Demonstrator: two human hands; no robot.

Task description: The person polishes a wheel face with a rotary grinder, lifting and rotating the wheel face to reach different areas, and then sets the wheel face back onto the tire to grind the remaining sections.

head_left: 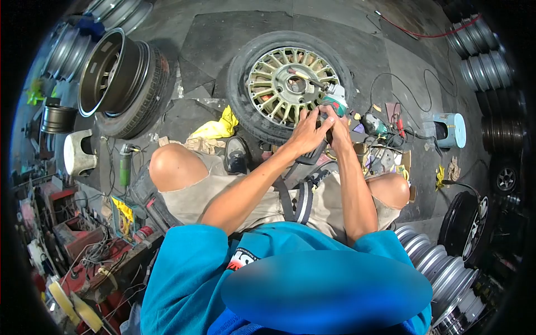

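My left hand and my right hand are side by side, with fingers wrapped around an angle grinder. The grinder has a silver head and a green body. A thin shaft points from its head toward the middle of a spoked wheel rim. The rim is pale gold-green and lies flat inside a black tire on the floor. Whether the shaft's tip touches the rim, I cannot tell. Much of the grinder's body is hidden by my fingers.
To the right are a second green power tool, a blue stool and loose cords. A yellow cloth, a white stool and a green grinder are left. Bare rims and tires stand around the edges.
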